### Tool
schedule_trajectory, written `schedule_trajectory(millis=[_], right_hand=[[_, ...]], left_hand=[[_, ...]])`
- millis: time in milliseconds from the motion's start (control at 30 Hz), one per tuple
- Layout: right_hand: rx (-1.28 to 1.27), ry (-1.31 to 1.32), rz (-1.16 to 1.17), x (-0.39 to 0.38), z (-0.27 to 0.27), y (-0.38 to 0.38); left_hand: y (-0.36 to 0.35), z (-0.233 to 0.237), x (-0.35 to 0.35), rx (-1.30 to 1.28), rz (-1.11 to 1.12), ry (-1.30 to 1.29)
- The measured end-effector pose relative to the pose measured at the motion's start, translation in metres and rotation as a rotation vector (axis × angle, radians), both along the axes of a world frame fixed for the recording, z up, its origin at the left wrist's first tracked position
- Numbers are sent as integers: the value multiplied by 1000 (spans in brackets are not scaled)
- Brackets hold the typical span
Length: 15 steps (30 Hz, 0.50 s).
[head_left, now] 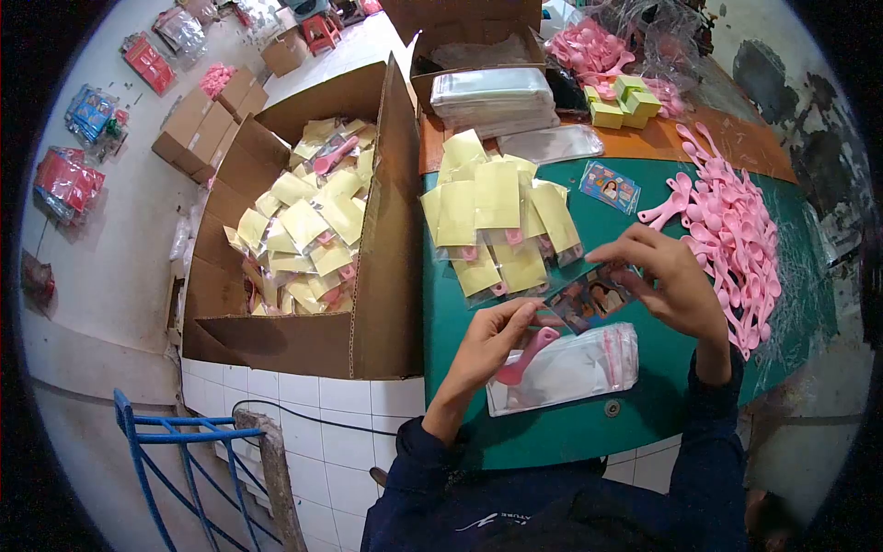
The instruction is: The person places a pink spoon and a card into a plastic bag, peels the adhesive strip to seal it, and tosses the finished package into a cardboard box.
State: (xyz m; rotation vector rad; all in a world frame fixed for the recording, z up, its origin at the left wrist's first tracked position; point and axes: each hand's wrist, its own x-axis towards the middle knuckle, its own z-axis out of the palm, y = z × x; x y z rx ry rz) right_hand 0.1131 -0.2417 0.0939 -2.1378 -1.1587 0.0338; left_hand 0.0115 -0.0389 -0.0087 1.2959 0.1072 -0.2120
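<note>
Between my two hands is a printed picture card (589, 302), tilted above the table. My right hand (664, 276) grips its right side between thumb and fingers. At its left end, my left hand (497, 339) has its thumb and fingers closed. A pink scoop-like spoon (526, 359) sits right beside the left thumb, overlapping a stack of clear plastic bags (589, 368) with sealing strips. Close beyond my hands lies a pile of filled clear packets with yellow cards (497, 195), pink pieces showing at their lower ends.
A large cardboard box (386, 239) on the left holds many similar packets. Loose pink spoons (731, 239) are heaped on the green table (460, 442) at right. Beyond are picture cards (610, 187), more clear bags (492, 97) and small yellow boxes (625, 103). A blue metal frame (175, 437) stands lower left.
</note>
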Motion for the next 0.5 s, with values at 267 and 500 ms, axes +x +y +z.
schedule_trajectory(millis=[267,500], right_hand=[[117,-9,-145,-13,3,1],[-38,33,32,-15,2,-1]], left_hand=[[1,3,2,-75,-91,-38],[0,-4,0,89,-162,-20]])
